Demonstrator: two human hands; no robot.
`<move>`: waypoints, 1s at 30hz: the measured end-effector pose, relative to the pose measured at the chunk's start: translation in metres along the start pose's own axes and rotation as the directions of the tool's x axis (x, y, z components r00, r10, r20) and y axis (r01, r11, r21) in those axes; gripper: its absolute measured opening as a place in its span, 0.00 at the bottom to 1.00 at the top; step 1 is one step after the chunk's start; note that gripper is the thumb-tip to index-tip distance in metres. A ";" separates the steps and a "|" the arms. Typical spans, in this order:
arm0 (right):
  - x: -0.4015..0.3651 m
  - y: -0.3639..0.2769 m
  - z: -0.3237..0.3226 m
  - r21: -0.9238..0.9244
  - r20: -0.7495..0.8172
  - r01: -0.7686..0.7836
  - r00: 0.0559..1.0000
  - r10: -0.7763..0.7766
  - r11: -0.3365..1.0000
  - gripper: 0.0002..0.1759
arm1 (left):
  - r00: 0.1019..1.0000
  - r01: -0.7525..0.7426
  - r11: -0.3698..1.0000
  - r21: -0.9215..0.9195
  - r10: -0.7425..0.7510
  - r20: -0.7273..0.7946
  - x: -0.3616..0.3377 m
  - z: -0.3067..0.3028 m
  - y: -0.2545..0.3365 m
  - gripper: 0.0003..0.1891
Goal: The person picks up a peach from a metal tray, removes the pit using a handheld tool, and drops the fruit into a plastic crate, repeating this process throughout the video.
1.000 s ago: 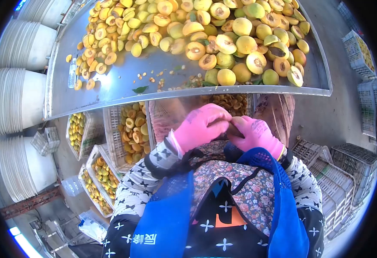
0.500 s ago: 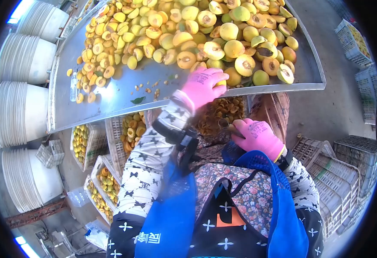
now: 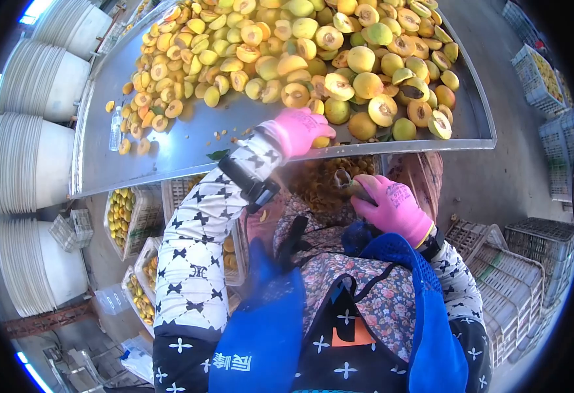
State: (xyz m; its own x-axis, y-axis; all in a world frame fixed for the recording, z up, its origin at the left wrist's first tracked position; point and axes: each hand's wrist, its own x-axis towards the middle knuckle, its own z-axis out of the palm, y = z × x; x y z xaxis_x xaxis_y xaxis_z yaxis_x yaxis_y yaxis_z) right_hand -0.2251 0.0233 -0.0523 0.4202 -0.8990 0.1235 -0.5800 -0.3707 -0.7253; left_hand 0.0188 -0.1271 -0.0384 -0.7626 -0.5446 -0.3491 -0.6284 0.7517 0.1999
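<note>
A wide, grey metal table with a raised rim stands in front of the person, and on its far part and right part lies a big heap of yellow-orange fruits, many of them cut into halves. The left hand in a pink glove is at the near rim, with its fingers curled above 1 small yellow fruit; one cannot tell if it grips this fruit firmly. The right hand in a pink glove is closed around a tool with a metal loop, just beyond the lap. Under the table edge there is a mass of brownish fruit pieces. On the table's left side stands a clear plastic bottle, and 1 green leaf lies near the rim. In the room, stacks of round white tubs fill the left side. A pale plastic crate with yellow fruits is beside them, and pale slatted crates stand on the grey floor to the right.
</note>
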 end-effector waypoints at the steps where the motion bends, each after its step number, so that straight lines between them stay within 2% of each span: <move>1: 0.002 -0.002 0.001 0.028 -0.009 -0.019 1.000 0.019 0.999 0.17 | 0.999 0.032 0.999 0.013 -0.033 0.038 0.001 -0.004 0.004 0.26; 4: 0.004 -0.003 0.000 0.157 -0.020 -0.098 0.995 0.103 0.983 0.20 | 0.974 0.033 0.978 -0.205 -0.078 -0.214 -0.014 0.011 -0.018 0.25; 5: 0.004 -0.005 -0.002 0.225 -0.011 -0.138 0.989 0.145 0.964 0.21 | 0.942 0.028 0.975 -0.221 -0.099 -0.320 -0.024 0.016 -0.020 0.27; 6: 0.006 -0.007 -0.006 0.291 0.003 -0.175 0.983 0.182 0.941 0.22 | 0.915 -0.004 0.842 -0.539 -0.214 -0.342 -0.031 0.018 -0.014 0.28; 7: 0.008 -0.011 -0.008 0.325 0.003 -0.180 0.982 0.189 0.928 0.23 | 0.885 -0.057 0.613 -0.788 -0.334 -0.324 -0.040 0.019 -0.008 0.29; 8: 0.010 -0.015 -0.010 0.359 0.004 -0.181 0.981 0.193 0.916 0.24 | 0.857 -0.130 0.316 -0.940 -0.441 -0.267 -0.050 0.021 -0.002 0.31; 9: 0.014 -0.018 -0.010 0.392 0.005 -0.183 0.980 0.197 0.901 0.25 | 0.775 -0.276 0.291 -0.916 -0.496 -0.392 -0.056 0.026 0.005 0.34; 10: 0.018 -0.021 -0.008 0.398 -0.024 -0.148 0.985 0.172 0.905 0.26 | 0.758 -0.440 0.088 -0.893 -0.497 -0.423 -0.062 0.025 0.022 0.34; 12: 0.026 -0.028 -0.002 0.402 -0.071 -0.084 0.990 0.122 0.912 0.27 | 0.708 -0.678 -0.323 -0.661 -0.527 -0.470 -0.066 0.016 0.059 0.33; 13: 0.032 -0.034 -0.003 0.315 -0.155 0.038 0.988 0.012 0.948 0.26 | 0.703 -0.707 -0.424 -0.566 -0.507 -0.499 -0.063 0.022 0.063 0.28; 15: 0.039 -0.043 -0.002 0.234 -0.180 0.096 0.982 -0.054 0.967 0.26 | 0.717 -0.694 -0.524 -0.493 -0.564 -0.409 -0.064 0.020 0.079 0.24; 16: 0.041 -0.046 -0.002 0.191 -0.192 0.124 0.978 -0.087 0.974 0.25 | 0.725 -0.686 -0.571 -0.450 -0.585 -0.363 -0.063 0.018 0.085 0.22; 23: 0.053 -0.046 0.000 -0.182 -0.185 0.172 0.961 -0.206 0.968 0.22 | 0.713 -0.697 -0.529 -0.484 -0.588 -0.383 -0.062 0.000 0.101 0.20; 26: 0.054 -0.052 -0.004 -0.260 -0.148 0.202 0.958 -0.245 0.944 0.20 | 0.693 -0.700 -0.446 -0.558 -0.613 -0.380 -0.061 0.008 0.099 0.19; 29: 0.054 -0.050 0.001 -0.354 -0.059 0.163 0.979 -0.196 0.921 0.18 | 0.651 -0.692 -0.444 -0.570 -0.725 -0.225 -0.057 0.005 0.106 0.15; 30: 0.054 -0.048 0.003 -0.382 -0.052 0.173 0.977 -0.208 0.908 0.17 | 0.624 -0.698 -0.413 -0.585 -0.751 -0.214 -0.055 0.005 0.110 0.14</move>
State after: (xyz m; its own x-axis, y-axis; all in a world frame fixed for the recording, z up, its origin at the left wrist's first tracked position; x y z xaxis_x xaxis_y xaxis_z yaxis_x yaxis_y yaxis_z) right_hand -0.1723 -0.0068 -0.0125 0.4942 -0.8134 0.3068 -0.7206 -0.5807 -0.3787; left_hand -0.0075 -0.0129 -0.0016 -0.0370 -0.9844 -0.1721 0.7019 -0.1482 0.6967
